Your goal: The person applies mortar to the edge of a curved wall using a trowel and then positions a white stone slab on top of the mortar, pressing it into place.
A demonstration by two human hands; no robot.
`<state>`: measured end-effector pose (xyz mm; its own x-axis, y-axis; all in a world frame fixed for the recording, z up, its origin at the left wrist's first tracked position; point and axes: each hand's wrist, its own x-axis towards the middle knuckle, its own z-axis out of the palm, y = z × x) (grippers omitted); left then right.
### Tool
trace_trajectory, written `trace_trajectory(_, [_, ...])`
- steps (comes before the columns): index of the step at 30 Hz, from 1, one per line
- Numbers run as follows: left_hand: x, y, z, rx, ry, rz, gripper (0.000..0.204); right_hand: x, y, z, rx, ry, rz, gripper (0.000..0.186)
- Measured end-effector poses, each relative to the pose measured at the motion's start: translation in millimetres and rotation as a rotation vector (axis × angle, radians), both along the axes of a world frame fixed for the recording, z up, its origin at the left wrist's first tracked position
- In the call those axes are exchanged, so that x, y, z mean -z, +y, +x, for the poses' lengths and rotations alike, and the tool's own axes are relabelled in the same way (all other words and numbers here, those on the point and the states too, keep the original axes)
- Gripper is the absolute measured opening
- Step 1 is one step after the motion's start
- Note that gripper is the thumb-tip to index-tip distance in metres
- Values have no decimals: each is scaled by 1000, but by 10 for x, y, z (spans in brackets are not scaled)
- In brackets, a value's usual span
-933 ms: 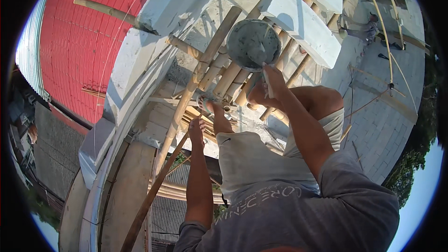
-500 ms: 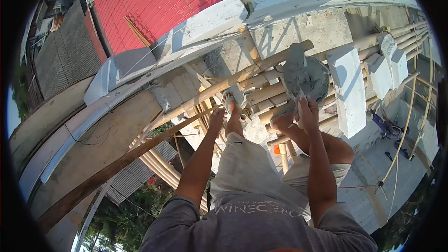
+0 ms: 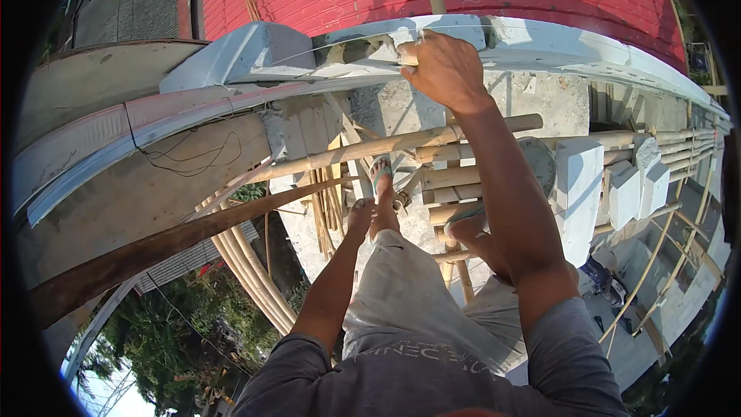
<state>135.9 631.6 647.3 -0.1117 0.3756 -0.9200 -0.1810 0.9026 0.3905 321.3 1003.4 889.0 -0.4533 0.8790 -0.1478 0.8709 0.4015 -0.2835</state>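
Right hand closed round one pale, wooden-looking handle, over the pale block wall. Handle's visible part juts left from the fist; far end hidden, so full long axis unclear. Left hand curled, near the tip of one long brown wooden plank; cannot tell if gripping. Plank runs lower left to upper right. One round grey bucket, part hidden by right forearm. One large white rectangular block just beside it.
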Motion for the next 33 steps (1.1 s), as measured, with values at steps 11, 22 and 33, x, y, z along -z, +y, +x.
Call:
trace_trajectory(11, [136,-151,-217,27,80,-5,41,423,-227,658,193,-74,264,38])
trace_trajectory(22, [92,44,-127,19,52,56,37,302,-727,194,252,207,-12,39])
trace_trajectory(33, [93,11,-74,-25,29,-12,32,0,-512,215,469,123,-412,44])
